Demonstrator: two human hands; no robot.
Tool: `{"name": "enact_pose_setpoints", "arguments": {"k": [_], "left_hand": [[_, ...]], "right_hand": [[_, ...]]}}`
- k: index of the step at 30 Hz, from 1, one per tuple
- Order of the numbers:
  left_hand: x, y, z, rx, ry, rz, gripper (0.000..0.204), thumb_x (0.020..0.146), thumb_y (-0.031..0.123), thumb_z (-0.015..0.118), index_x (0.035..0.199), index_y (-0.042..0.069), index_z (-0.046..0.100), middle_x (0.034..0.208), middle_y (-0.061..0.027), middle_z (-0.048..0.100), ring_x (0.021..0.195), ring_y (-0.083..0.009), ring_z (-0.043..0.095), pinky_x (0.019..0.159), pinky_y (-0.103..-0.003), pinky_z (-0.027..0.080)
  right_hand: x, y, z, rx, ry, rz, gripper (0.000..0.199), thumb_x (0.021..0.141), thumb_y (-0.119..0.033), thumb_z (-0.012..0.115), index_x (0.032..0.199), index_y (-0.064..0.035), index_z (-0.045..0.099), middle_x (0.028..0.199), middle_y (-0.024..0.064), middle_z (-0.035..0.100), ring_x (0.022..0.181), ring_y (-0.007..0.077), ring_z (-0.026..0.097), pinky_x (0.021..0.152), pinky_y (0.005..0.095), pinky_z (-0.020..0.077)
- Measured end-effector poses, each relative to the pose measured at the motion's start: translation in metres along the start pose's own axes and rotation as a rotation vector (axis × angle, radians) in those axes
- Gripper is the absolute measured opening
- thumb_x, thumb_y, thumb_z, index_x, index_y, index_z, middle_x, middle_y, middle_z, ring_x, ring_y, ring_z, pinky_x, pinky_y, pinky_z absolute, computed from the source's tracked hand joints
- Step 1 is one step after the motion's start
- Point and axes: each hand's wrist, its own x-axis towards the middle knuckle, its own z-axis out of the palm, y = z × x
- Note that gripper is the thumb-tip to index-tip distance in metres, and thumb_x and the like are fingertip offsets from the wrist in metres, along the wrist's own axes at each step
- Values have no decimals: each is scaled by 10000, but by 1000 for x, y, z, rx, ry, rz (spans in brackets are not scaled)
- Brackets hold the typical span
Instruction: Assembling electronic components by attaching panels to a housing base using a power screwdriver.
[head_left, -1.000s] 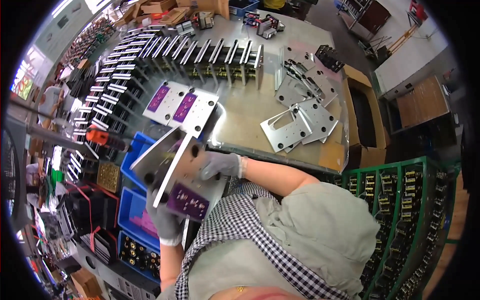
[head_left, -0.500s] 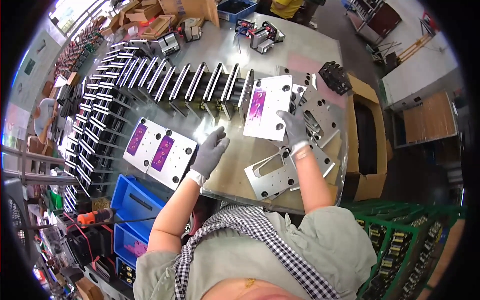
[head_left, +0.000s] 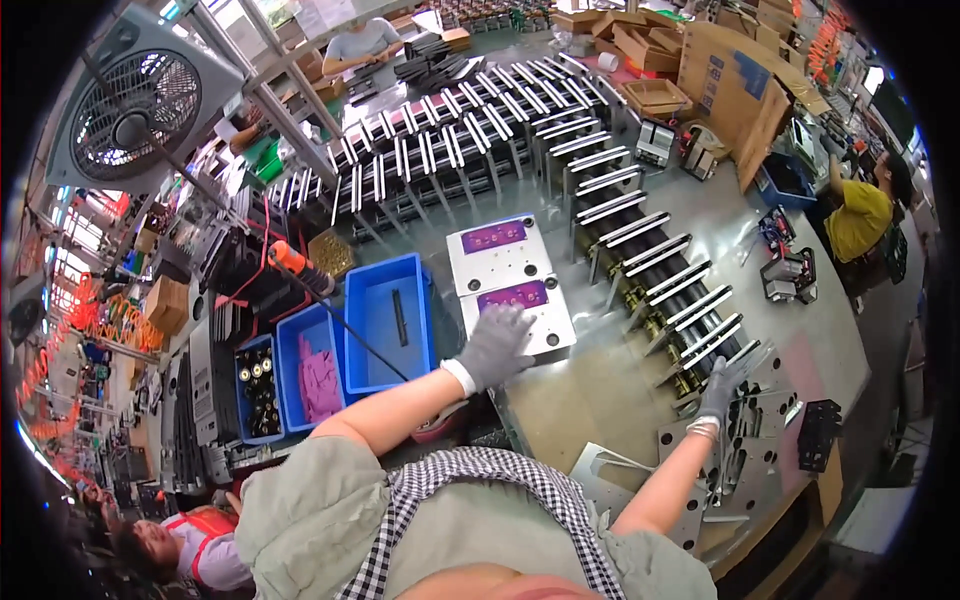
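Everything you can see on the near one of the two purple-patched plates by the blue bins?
The near plate is flat, pale silver and metallic-looking, roughly rectangular. It has a purple rectangular patch bearing small light details, and dark round spots near its right-hand corners. It lies flat on the bench, its far edge up against or very close to the other plate. The left hand, gloved in grey, covers its near-left part; whether the fingers press on it is unclear.

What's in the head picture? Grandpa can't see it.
A gray-gloved left hand is over the nearer of two silver plates with purple panels; the right hand is at the near end of a row of metal frames.
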Motion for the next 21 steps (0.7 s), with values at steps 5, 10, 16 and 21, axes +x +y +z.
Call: {"name": "enact_pose_setpoints", "arguments": {"k": [5,10,16,21], "left_hand": [[-3,-32,1,106,-288,-179,983,769,608,698,1525,75,367,1587,-285,264,1487,-442,232,1220,-540,127],[-9,-35,16,68,-139,-152,953,788,626,666,1509,66,394,1577,-292,274,1484,-449,226,1223,-546,95],[-6,-34,17,-730,-128,-217,821,888,517,642,1527,87,357,1600,-214,283,1488,-337,261,1224,-474,162],[-8,-38,35,-260,-70,-54,762,848,515,668,1450,91,471,1569,-198,348,1460,-388,279,1212,-524,141]], "right_hand": [[-81,-36,3,-451,531,-345,612,952,-318,622,1435,8,435,1386,235,541,1261,390,534,1065,460,426],[-148,-141,121,-44,168,-820,469,885,-136,673,1295,53,547,1302,165,576,1147,327,586,1017,423,460],[-202,-270,234,621,-347,-1162,772,848,-174,735,1506,-211,333,1580,186,323,1325,390,476,1099,458,403],[-194,-321,266,145,297,-1490,883,848,-438,580,1548,-512,47,1677,41,75,1478,430,160,1179,647,117]]}}
